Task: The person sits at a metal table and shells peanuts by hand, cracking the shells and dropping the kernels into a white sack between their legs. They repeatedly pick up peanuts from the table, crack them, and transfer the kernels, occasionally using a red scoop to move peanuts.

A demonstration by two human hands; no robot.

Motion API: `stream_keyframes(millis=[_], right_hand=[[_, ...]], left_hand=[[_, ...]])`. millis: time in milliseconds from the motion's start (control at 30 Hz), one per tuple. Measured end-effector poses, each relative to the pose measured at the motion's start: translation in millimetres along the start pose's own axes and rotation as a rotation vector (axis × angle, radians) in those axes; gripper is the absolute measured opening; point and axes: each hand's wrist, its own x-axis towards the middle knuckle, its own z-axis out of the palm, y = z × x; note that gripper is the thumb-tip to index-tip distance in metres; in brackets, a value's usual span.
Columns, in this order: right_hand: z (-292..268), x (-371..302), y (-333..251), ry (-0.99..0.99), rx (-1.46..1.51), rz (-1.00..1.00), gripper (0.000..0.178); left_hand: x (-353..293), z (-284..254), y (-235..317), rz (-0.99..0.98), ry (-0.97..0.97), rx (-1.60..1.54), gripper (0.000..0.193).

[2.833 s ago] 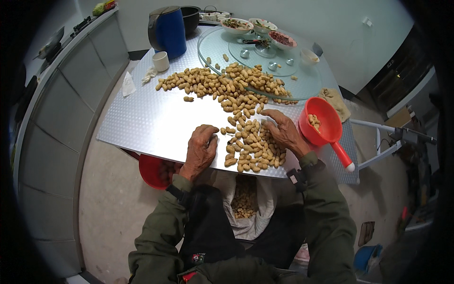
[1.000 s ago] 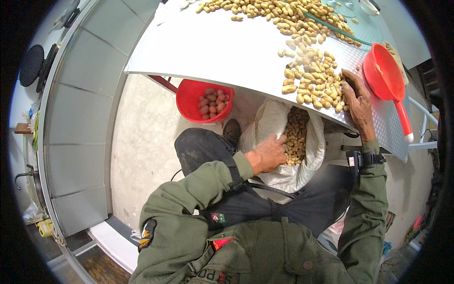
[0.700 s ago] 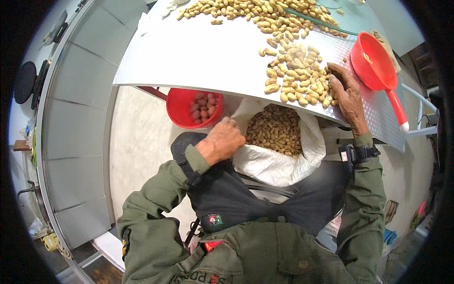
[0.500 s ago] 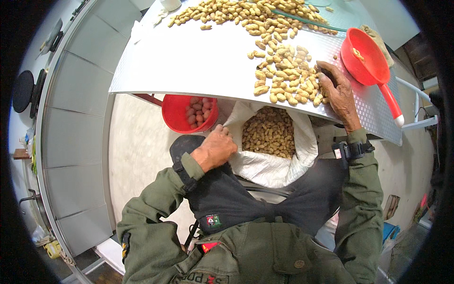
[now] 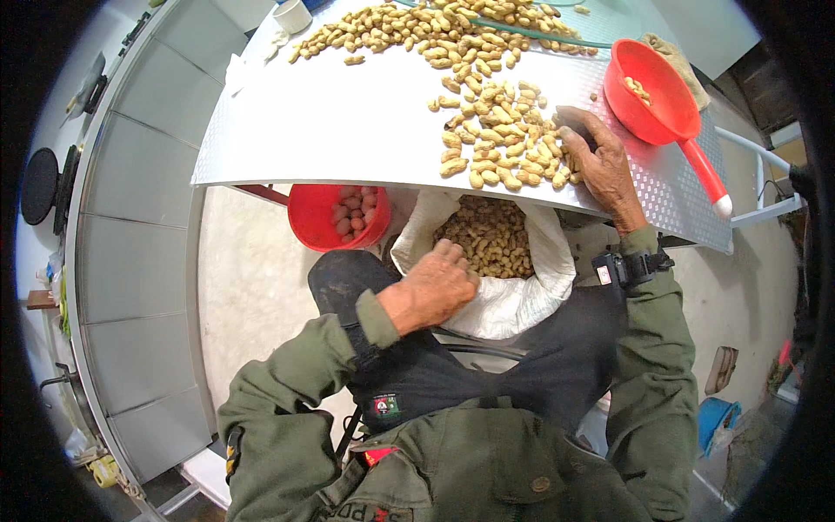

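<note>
Rests right grip (image 5: 606, 165), loosely spread, beside loose peanuts (image 5: 491, 137) on the bench (image 5: 339, 122); has left grip (image 5: 435, 285) curled near the white sack (image 5: 504, 313), cannot tell if grasping; looks partway done, with many sacked peanuts (image 5: 497, 248) beyond left grip, plenty left beside right grip

On the tabletop (image 5: 330, 130), the right hand's fingers (image 5: 584, 120) lie at the right edge of the nearer unshelled peanuts (image 5: 500, 137), with a dipper (image 5: 668, 109) holding a few more to their right and a cloth (image 5: 680, 71) beyond it. Farther back and left of these fingers, a broader peanut heap (image 5: 409, 28) meets a glass turntable (image 5: 557, 37), with a cup (image 5: 293, 16) behind its left end. Below the tabletop, the left hand's fingers (image 5: 448, 250) are over the left side of a sack (image 5: 513, 309), its peanuts ahead and right of them, a basin (image 5: 310, 216) of rounded items (image 5: 352, 214) beyond them to the left.
</note>
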Motion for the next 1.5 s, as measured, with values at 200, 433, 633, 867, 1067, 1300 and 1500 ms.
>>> stream_keyframes(millis=[200,433,633,867,1067,1300,1500], right_hand=[[-3,-1,-1,0.006,0.013,0.011,0.037],[-2,1,1,0.025,-0.015,-0.012,0.038],[-3,-1,-1,0.047,-0.080,-0.029,0.038],[-2,2,8,0.057,-0.051,-0.052,0.039],[-5,0,11,0.028,0.015,0.033,0.037],[-5,1,13,0.032,0.036,-0.013,0.034],[-1,4,17,0.068,0.030,-0.047,0.035]], left_hand=[[54,55,18,0.058,-0.218,-0.276,0.020],[25,90,32,0.243,-0.454,-0.578,0.025],[59,59,-22,-0.032,-0.191,-0.515,0.015],[78,100,-46,-0.004,-0.319,-0.676,0.020],[99,176,-15,-0.095,-0.322,-0.481,0.020],[99,157,-25,-0.181,-0.271,-0.488,0.016],[106,171,-35,-0.245,0.097,-0.448,0.018]])
